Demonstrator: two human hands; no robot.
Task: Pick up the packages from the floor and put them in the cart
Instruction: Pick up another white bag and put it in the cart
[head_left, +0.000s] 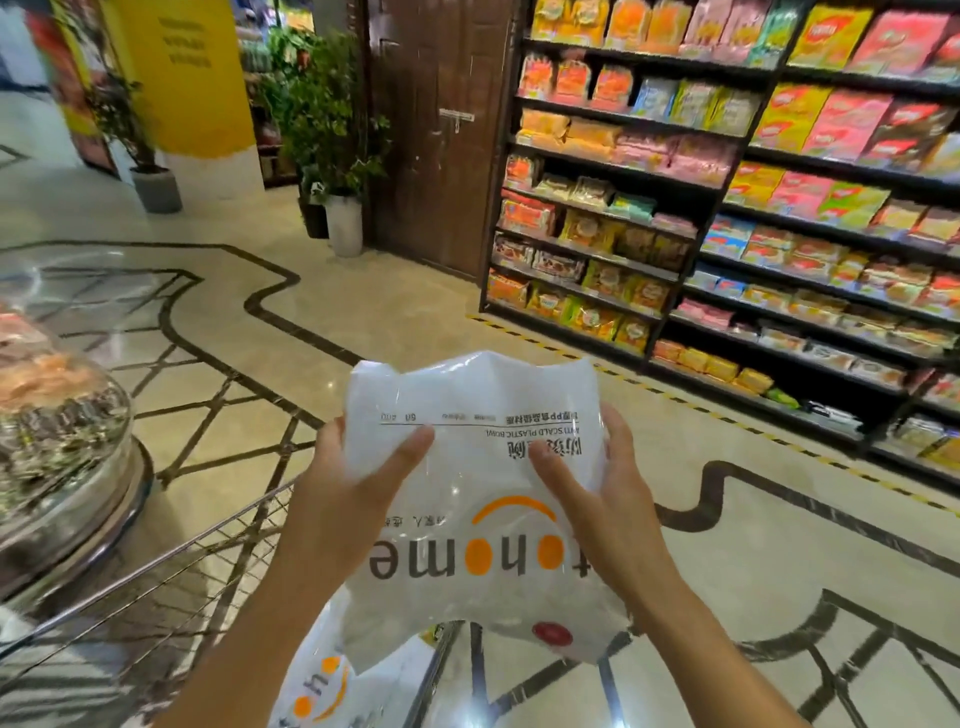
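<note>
I hold a white plastic package (478, 499) with orange and grey lettering in front of me, above the cart's right side. My left hand (348, 483) grips its left edge with the thumb across the front. On the right edge my right hand (597, 483) does the same. The wire cart (171, 571) lies low at the left, its rim running from the lower left up to the package. A second white package (322, 680) with the same orange print lies in the cart, partly hidden under my left forearm.
Shelves (727, 218) packed with snack bags fill the right side. A glass-domed food display (57, 415) stands close on the left. Potted plants (332, 156), a brown door (441, 130) and a yellow pillar (192, 88) stand further back on the glossy tiled floor.
</note>
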